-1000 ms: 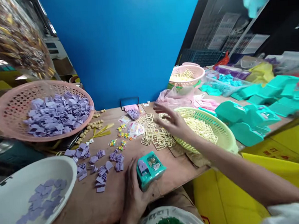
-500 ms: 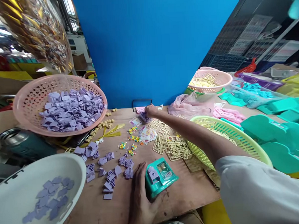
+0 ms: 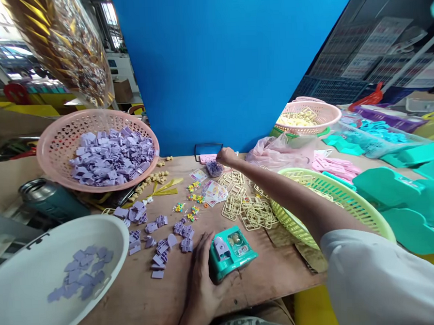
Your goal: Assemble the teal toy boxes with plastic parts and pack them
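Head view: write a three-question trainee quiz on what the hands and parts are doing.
1. True or false: the left hand rests against the teal toy.
2. The right hand reaches to: A) the small bag of purple bits, B) the white bowl, C) the green basket?
3. What fills the pink basket?

Key: 1 true. 2 A. 3 Purple plastic parts.

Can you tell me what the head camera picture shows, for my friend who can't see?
A person's left hand holds a teal toy box on a wooden table, while the right hand reaches far to a small bag of purple bits.
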The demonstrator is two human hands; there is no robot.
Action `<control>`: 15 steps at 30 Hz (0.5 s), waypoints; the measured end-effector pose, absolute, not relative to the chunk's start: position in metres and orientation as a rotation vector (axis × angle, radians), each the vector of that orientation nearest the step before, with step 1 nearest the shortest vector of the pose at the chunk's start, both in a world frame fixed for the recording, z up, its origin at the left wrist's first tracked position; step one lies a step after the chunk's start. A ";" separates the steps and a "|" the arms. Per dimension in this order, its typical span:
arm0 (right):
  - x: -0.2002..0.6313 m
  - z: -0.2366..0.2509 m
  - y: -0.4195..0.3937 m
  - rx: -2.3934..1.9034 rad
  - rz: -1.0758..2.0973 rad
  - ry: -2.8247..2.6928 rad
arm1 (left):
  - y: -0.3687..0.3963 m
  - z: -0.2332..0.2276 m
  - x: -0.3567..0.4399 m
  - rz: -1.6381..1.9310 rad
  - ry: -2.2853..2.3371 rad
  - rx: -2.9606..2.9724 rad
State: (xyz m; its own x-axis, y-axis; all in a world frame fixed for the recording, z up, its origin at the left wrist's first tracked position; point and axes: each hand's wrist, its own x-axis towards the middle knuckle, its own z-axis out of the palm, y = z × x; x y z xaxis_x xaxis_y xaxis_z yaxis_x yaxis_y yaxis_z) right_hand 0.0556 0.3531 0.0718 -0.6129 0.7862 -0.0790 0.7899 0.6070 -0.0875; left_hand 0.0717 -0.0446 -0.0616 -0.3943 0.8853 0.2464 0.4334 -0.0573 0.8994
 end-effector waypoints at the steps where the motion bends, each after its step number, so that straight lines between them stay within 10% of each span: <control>1: 0.061 0.076 0.355 1.390 -0.221 2.800 | -0.045 -0.061 0.071 1.444 1.803 1.412; 15: 0.065 0.088 0.327 1.501 -0.663 2.861 | -0.044 -0.052 0.073 1.493 1.738 1.344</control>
